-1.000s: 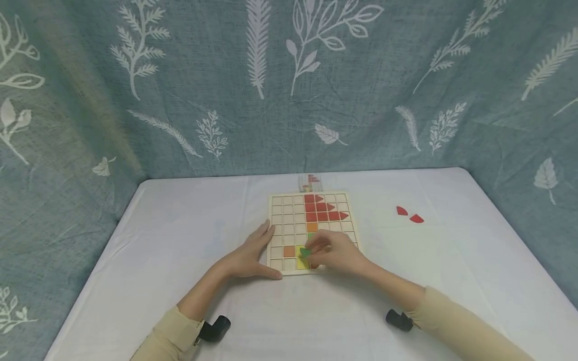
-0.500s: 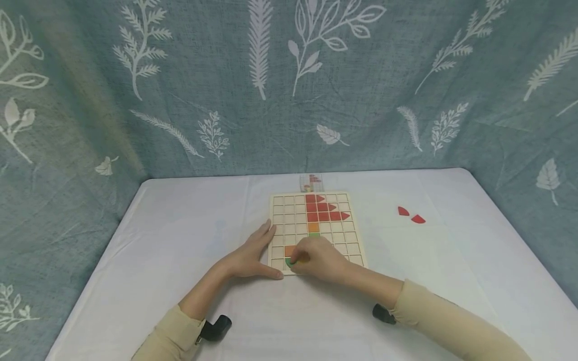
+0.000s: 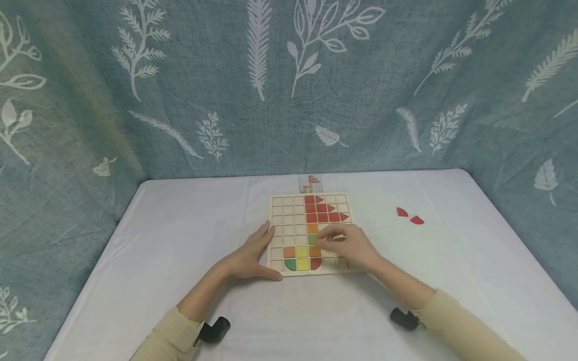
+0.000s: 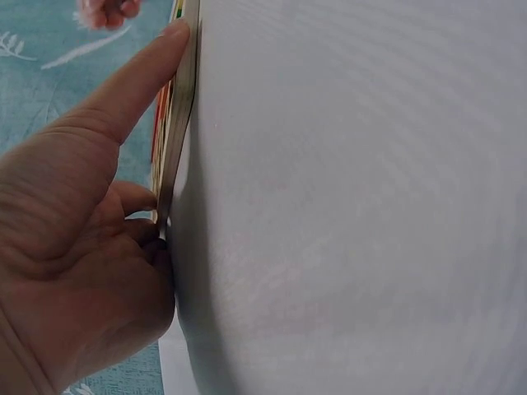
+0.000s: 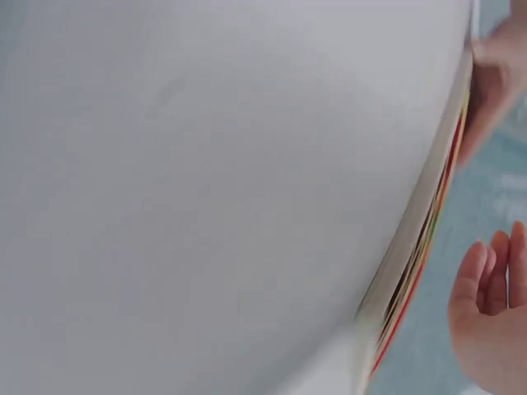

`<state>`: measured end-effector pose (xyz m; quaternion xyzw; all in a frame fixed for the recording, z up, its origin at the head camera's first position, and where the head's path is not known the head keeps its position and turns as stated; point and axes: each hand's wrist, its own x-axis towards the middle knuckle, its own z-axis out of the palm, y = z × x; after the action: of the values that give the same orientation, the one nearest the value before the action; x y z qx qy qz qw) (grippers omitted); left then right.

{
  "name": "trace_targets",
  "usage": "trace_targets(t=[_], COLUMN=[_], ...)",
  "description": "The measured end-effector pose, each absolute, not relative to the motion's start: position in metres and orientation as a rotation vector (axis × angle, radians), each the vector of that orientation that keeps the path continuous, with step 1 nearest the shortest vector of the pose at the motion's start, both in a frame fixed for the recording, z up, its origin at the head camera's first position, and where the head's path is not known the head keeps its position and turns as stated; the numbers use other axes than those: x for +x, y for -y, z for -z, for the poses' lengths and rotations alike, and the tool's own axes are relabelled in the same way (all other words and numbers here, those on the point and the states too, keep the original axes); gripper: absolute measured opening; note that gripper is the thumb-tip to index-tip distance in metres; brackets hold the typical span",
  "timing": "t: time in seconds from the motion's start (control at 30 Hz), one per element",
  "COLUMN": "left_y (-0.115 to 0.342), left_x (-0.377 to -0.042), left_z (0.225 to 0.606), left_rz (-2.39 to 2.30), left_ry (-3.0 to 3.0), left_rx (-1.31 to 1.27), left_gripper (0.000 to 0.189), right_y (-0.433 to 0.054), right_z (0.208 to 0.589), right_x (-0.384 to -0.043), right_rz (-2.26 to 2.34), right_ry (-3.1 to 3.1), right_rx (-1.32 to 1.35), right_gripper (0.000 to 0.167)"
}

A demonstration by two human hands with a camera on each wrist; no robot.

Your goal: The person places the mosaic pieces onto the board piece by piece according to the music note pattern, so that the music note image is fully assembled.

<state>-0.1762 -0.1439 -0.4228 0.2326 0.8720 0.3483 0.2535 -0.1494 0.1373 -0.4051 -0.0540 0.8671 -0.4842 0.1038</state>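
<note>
A wooden grid board lies on the white table between the two hands. The left hand rests flat on the table against the board's left edge, fingers straight along that edge and thumb along the near left corner; the left wrist view shows a finger pressed to the board's side. The right hand hovers over the board's right half with fingers loosely relaxed, holding nothing. Just left of its fingertips, in the near rows, sit a green piece, yellow pieces, orange pieces and a red quarter-round. Beyond the right hand, red pieces fill the board's far cells. Two loose red pieces lie well to its right.
</note>
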Motion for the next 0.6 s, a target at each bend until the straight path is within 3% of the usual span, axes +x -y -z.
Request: trace_targets(t=[0.27,0.6], left_y=[0.143,0.142], left_x=[-0.177,-0.177], left_z=[0.426,0.427], left_rz=[-0.957,-0.952], left_ry=[-2.379,-2.395], left_rx=[0.640,0.627], left_gripper=[0.121,0.121], right_y=[-0.214,-0.304], right_z=[0.402,0.401], right_x=[-0.149,-0.151], right_rz=[1.515,1.124], right_ry=[-2.610,-2.870], right_rx=[0.159,0.433], right_gripper=[0.036,0.051])
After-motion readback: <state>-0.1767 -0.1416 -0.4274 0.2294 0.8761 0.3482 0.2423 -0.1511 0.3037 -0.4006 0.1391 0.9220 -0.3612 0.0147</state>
